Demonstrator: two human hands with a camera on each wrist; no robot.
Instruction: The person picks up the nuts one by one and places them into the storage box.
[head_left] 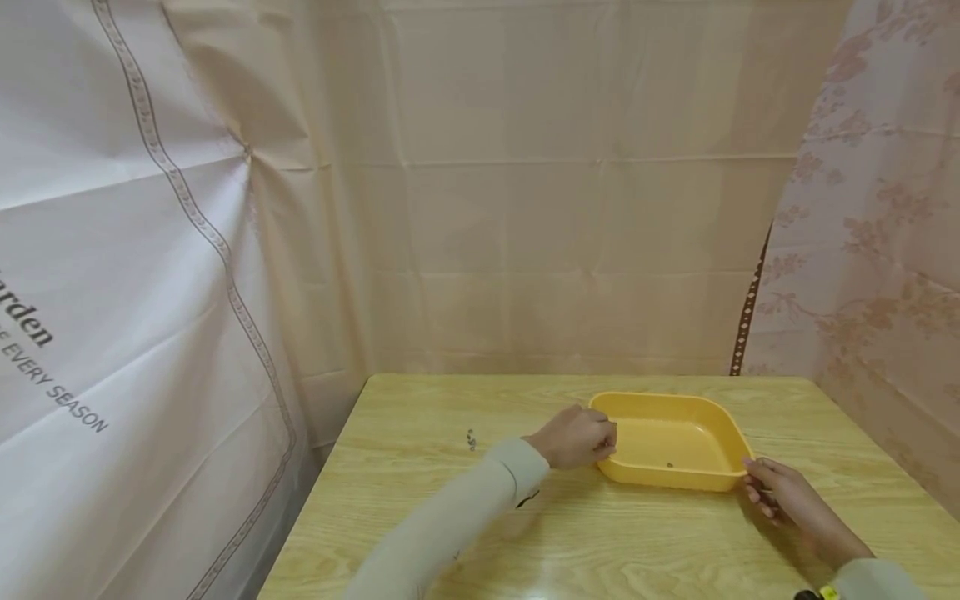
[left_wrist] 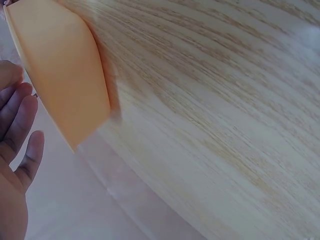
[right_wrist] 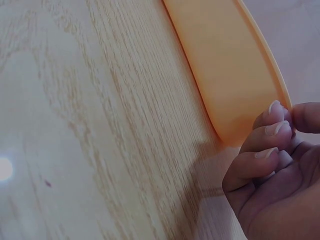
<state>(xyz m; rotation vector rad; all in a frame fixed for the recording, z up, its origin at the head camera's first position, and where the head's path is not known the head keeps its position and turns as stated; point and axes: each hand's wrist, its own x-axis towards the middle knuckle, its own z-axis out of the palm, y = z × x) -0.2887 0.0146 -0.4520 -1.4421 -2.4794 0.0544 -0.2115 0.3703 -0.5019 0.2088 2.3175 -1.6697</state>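
Note:
A yellow plastic tray (head_left: 667,479) with rounded corners sits on the table, a small dark piece (head_left: 670,465) lying on its floor. At the tray's left end, my left hand (head_left: 577,437) is over the rim, fingers curled. The left wrist view shows a tiny dark piece (left_wrist: 35,95) at those fingertips; its kind is too small to tell. My right hand (head_left: 783,496) pinches the tray's near right corner between thumb and fingers, as the right wrist view also shows. Several small, shiny greyish pieces (head_left: 471,439) lie in a little group to the left.
The wood-grain table (head_left: 420,500) carries all of this. Hanging cloth (head_left: 525,208) stands behind its far edge, with printed cloth on both sides. A black and yellow object (head_left: 827,592) is partly seen by the right sleeve at the bottom edge.

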